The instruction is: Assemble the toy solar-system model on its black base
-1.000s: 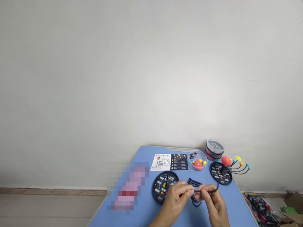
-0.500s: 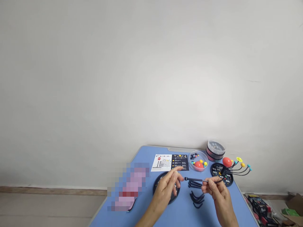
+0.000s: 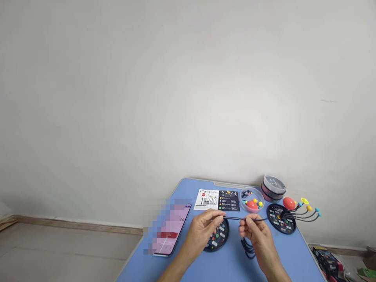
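On my feed the tabletop (image 3: 229, 258) looks smooth and matt. Near its far edge I see a paper leaflet (image 3: 216, 200) and, by the far right corner, stacked clear plastic tubs (image 3: 273, 190). By the right edge, the red ball (image 3: 289, 203) looks like glossy plastic, the round base (image 3: 275, 220) smooth plastic. I take the thin rod (image 3: 232, 218) for plastic; the phone (image 3: 174, 228) by the left edge appears glassy.

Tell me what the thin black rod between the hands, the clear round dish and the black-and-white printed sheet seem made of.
Thin black rod: perhaps plastic, given its uniform colour; finish unclear.
Clear round dish: probably smooth plastic, being thin-walled and see-through.
Black-and-white printed sheet: likely paper or card, lying flat; gloss unclear.
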Motion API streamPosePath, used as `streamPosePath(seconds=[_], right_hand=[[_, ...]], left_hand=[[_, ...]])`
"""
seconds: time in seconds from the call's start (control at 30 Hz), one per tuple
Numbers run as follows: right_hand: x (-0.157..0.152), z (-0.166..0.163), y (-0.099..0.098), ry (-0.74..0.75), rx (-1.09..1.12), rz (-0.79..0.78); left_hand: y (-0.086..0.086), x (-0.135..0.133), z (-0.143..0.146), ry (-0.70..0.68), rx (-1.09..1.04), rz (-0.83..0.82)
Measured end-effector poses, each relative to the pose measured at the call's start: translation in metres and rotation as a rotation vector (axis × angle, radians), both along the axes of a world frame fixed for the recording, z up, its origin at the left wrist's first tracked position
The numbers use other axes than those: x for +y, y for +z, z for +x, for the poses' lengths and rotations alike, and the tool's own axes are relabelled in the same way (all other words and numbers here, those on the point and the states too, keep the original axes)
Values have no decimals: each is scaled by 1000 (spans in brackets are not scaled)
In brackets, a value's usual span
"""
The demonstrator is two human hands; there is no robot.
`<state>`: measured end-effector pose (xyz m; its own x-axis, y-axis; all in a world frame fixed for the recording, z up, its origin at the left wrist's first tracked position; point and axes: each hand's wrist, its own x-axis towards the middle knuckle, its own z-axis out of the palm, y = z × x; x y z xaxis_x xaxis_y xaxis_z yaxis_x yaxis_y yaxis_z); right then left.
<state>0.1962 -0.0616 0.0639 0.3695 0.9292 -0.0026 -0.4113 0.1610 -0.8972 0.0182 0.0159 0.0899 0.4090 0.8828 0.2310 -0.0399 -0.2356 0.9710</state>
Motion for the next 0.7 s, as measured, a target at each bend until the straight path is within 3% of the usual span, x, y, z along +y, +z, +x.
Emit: streamPosePath(seconds=[0.13, 0.37, 0.5, 0.7], right_hand=[[15, -4, 6, 3, -5, 31], [12, -3, -4, -8, -19, 42], [4, 4, -6, -5, -118, 91], [-9, -1, -1, -1, -309, 107]], left_hand=[[4, 9, -5, 29, -44, -32], [-11, 1, -6, 3, -56, -192], [-10, -4, -3, -26, -89, -147], [7, -18, 9, -160, 120, 9]])
